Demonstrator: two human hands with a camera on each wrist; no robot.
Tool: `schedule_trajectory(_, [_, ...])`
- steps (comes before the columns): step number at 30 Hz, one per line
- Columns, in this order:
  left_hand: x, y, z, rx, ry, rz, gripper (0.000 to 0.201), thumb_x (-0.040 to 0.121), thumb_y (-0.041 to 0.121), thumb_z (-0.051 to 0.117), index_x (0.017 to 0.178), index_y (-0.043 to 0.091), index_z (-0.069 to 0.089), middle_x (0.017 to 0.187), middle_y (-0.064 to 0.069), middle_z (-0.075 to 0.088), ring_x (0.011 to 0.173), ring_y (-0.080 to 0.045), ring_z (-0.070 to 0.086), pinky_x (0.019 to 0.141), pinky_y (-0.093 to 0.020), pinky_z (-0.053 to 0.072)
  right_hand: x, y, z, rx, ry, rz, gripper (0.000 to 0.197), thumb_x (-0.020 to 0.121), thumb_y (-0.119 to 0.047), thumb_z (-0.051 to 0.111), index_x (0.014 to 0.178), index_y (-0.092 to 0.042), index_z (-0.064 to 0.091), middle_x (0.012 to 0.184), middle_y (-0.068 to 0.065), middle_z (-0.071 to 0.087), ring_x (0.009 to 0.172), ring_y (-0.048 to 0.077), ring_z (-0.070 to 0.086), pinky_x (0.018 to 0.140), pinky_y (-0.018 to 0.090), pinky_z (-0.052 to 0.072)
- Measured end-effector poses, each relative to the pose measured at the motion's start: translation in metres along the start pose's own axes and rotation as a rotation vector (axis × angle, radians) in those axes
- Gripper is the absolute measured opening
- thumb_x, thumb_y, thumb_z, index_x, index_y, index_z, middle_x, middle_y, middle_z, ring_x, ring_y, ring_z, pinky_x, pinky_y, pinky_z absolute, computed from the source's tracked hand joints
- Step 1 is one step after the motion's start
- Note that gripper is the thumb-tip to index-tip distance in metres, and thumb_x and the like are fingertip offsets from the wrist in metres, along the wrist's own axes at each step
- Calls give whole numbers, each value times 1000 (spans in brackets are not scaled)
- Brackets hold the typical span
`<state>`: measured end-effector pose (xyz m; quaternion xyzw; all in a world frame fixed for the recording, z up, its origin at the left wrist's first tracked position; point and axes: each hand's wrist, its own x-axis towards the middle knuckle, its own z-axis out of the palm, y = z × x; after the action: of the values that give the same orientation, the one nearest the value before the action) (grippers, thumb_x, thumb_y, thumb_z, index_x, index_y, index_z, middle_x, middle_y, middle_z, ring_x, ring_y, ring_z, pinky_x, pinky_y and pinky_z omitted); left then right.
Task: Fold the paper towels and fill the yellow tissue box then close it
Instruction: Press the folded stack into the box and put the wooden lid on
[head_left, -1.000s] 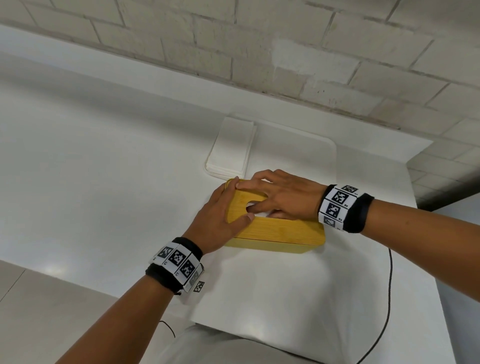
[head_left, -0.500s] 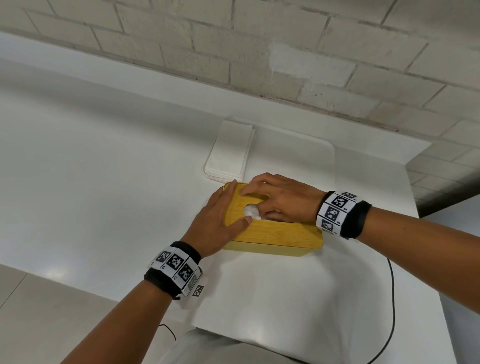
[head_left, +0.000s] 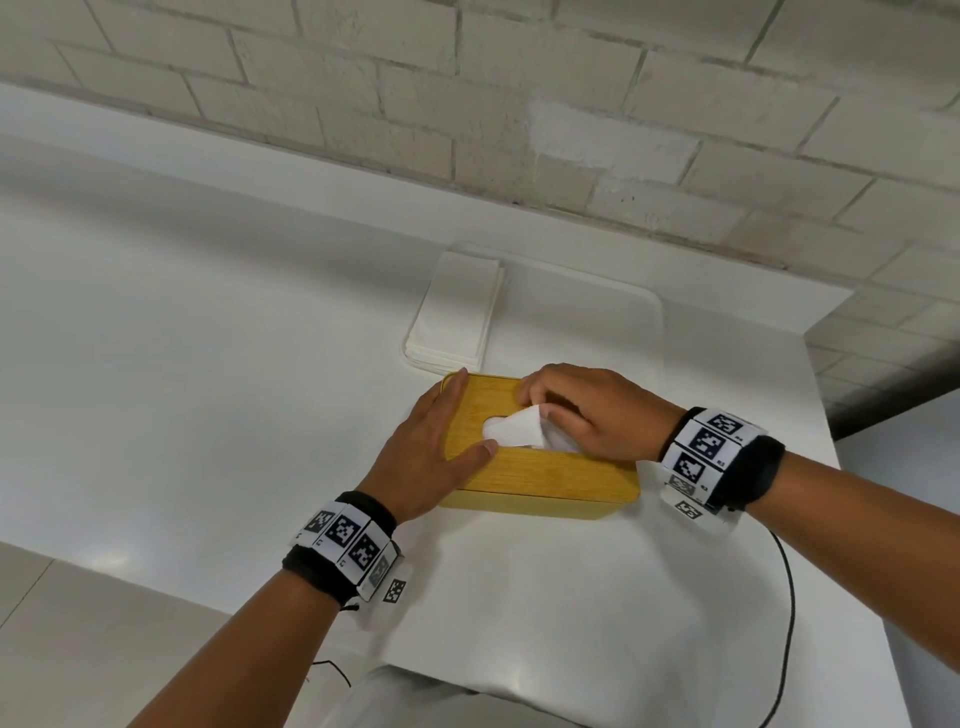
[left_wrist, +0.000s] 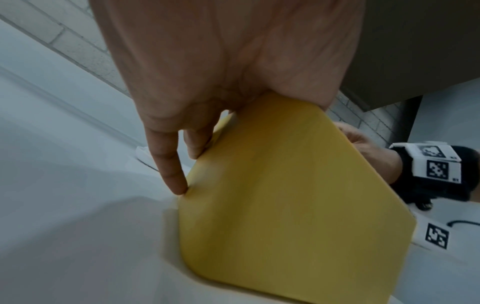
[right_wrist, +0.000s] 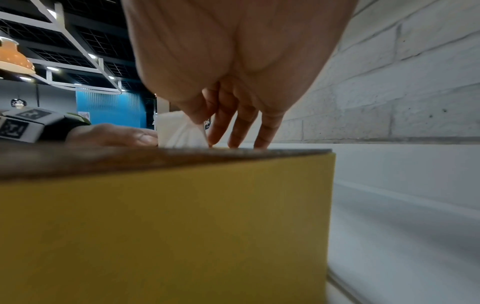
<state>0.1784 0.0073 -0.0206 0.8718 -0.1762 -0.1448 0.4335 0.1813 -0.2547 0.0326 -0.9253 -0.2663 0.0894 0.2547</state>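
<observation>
The yellow tissue box lies on the white table with its wooden lid on. A white paper towel sticks up through the lid's slot. My right hand pinches that towel between thumb and forefinger above the slot, its other fingers resting on the lid. My left hand lies flat against the box's left end, thumb across the lid's front edge, fingers straight down its side.
A stack of folded paper towels sits on a white tray just behind the box, near the brick wall. A black cable runs along the table at the right. The table's front edge is at the lower left.
My right hand's fingers, first flat over the slot, have drawn together and pulled a white towel tip up out of it. My left hand has stayed against the box.
</observation>
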Motion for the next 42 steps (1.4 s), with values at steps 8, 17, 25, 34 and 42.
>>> schedule_trajectory(8, [0,-1,-1,-16,-8,5,90,90,58,60,162,38,10,167,10,21,151,-10,26,116,-26,27,-8,-5,11,187,101,119,11,106,-20,48,100,-29,48,124,-13,67,132,-2,53,104,37,50])
schedule_trajectory(17, [-8,-5,-6,-301,-51,-52,108,75,74,67,157,55,0,154,35,35,138,4,44,110,-26,44,-36,-2,16,310,356,234,19,102,-22,57,121,-25,53,132,-15,61,126,4,56,105,36,49])
schedule_trajectory(25, [-19,-9,-20,-188,-255,18,126,63,62,88,141,73,-10,142,53,32,135,17,39,100,-13,47,-120,-8,57,554,572,469,63,86,-58,69,142,-42,43,148,-17,48,137,2,46,110,39,47])
schedule_trajectory(34, [9,53,56,75,-489,221,131,76,70,74,153,43,-29,158,25,27,141,2,36,111,-20,39,-208,-16,102,428,846,702,87,73,-62,79,148,-49,37,156,-23,35,144,-1,34,117,43,39])
schedule_trajectory(42, [35,114,155,240,-531,317,100,90,79,40,156,42,-25,170,10,16,140,-22,48,109,-41,46,-275,-5,96,322,1165,907,69,72,-59,71,135,-43,47,149,-6,35,139,15,40,110,52,44])
